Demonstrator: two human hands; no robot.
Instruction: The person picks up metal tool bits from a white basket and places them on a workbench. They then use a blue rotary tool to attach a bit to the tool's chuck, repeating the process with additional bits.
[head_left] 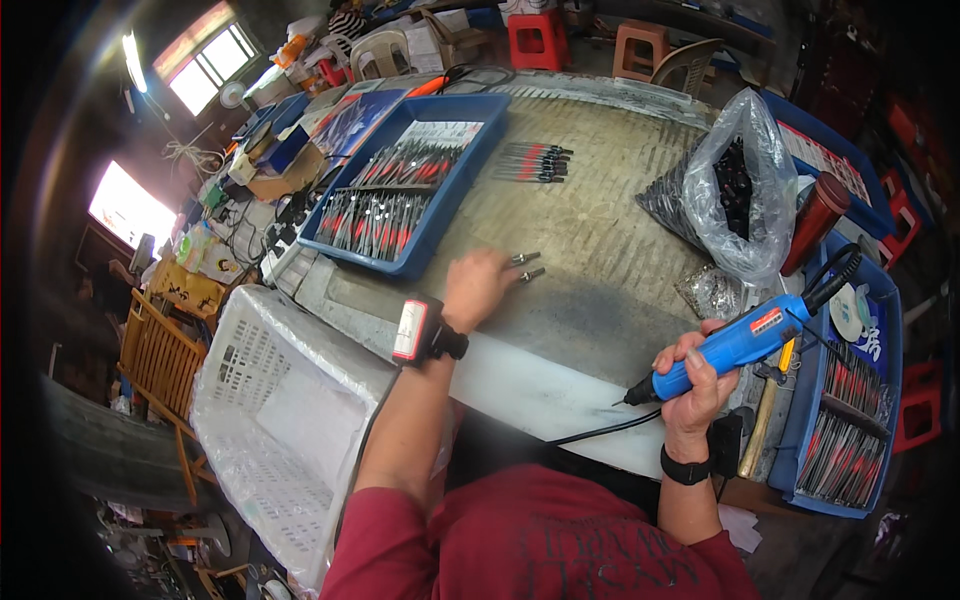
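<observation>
My left hand (476,285) rests on the worn workbench (590,250), its fingers on two small metal-tipped parts (526,266). A device is strapped to that wrist. My right hand (697,378) grips a blue electric screwdriver (740,345), bit pointing down-left over the bench's near edge, with its black cable trailing away. A row of red-and-black parts (533,162) lies farther back on the bench. A blue tray (405,180) filled with the same red-and-black parts sits at the back left.
A clear plastic bag (735,190) of black parts and a dark red bottle (815,220) stand at right. Another blue tray (850,400) of parts and a wooden-handled hammer (762,425) lie beside my right hand. A white plastic basket (270,410) stands at lower left.
</observation>
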